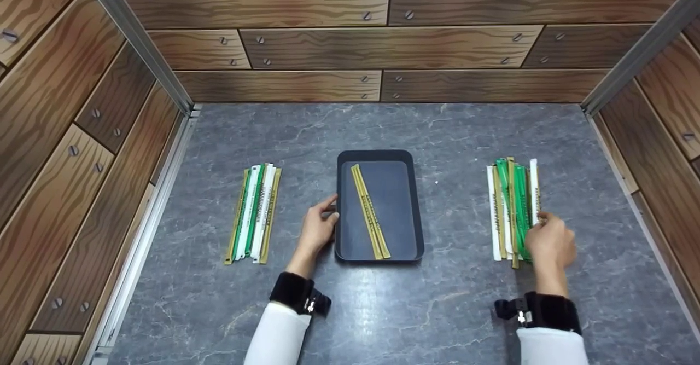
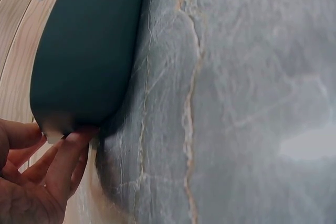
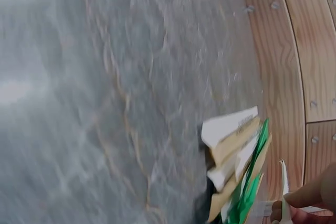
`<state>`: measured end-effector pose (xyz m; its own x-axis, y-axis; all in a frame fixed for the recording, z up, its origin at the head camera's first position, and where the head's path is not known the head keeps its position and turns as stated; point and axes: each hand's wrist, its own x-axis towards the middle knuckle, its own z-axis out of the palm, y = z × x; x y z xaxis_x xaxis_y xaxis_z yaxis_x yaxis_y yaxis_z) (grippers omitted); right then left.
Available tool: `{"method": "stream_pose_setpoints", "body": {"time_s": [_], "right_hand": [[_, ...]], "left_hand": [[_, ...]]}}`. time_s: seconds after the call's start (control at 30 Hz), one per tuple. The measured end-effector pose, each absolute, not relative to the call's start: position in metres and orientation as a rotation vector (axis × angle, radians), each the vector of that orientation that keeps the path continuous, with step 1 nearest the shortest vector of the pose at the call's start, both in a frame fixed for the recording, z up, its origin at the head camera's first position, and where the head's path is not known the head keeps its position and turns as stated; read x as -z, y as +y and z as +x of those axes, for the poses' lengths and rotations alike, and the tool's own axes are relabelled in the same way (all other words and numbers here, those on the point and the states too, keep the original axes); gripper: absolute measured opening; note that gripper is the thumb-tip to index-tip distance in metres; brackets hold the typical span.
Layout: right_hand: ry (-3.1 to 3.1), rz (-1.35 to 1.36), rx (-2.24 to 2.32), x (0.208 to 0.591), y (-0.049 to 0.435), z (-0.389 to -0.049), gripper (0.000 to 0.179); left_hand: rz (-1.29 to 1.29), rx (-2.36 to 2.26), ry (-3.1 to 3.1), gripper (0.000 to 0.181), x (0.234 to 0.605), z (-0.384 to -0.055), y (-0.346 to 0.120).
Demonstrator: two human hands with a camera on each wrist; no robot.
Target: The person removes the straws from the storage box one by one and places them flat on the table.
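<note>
A dark rectangular tray (image 1: 396, 212) lies mid-table with two gold stick packets (image 1: 369, 212) slanting side by side in it. At its left wall is my left hand (image 1: 318, 225), with thumb and forefinger touching the outside of the tray. The left wrist view shows these fingertips against the dark wall (image 2: 89, 51). My right hand (image 1: 551, 242) is at the right edge of a bundle of white, gold and green stick packets (image 1: 506, 206). It pinches a white stick packet (image 3: 285, 179) between thumb and fingers, seen edge-on in the right wrist view.
Left of the tray lies another bundle of white, green and gold stick packets (image 1: 254, 212), roughly parallel. Wood-patterned panels (image 1: 391, 47) enclose the grey marbled table (image 1: 437, 310) at the back and both sides, with metal rails (image 1: 136, 42) at the corners.
</note>
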<state>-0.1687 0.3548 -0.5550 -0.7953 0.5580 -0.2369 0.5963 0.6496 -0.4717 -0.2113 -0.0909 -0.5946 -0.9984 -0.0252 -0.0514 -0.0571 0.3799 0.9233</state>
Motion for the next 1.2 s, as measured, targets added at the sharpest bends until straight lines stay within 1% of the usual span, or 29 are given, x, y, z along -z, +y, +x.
{"method": "stream_pose_setpoints", "body": {"time_s": [0.27, 0.37, 0.47, 0.57, 0.7, 0.93, 1.1, 1.2], "right_hand": [[2.759, 0.990, 0.794, 0.557, 0.364, -0.172, 0.047], [2.830, 0.950, 0.810, 0.558, 0.357, -0.172, 0.047], [2.957, 0.856, 0.887, 0.560, 0.340, -0.173, 0.043], [3.099, 0.661, 0.979, 0.561, 0.315, -0.175, 0.038], [3.242, 0.295, 1.045, 0.563, 0.280, -0.180, 0.030], [3.226, -0.302, 1.098, 0.565, 0.212, -0.185, 0.024], [3.093, -0.654, 0.953, 0.574, 0.169, -0.184, 0.020], [3.029, -0.755, 0.819, 0.579, 0.153, -0.183, 0.023]], "left_hand": [[-0.083, -1.754, 2.519, 0.044, 0.594, -0.212, -0.091], [-0.079, -1.742, 2.532, 0.044, 0.594, -0.212, -0.091], [-0.093, -1.741, 2.537, 0.044, 0.593, -0.212, -0.091], [-0.105, -1.740, 2.541, 0.044, 0.594, -0.213, -0.091], [-0.103, -1.730, 2.558, 0.044, 0.595, -0.213, -0.090], [-0.103, -1.746, 2.565, 0.044, 0.596, -0.213, -0.091], [-0.101, -1.716, 2.576, 0.044, 0.596, -0.212, -0.090], [-0.088, -1.684, 2.588, 0.044, 0.595, -0.211, -0.088]]}}
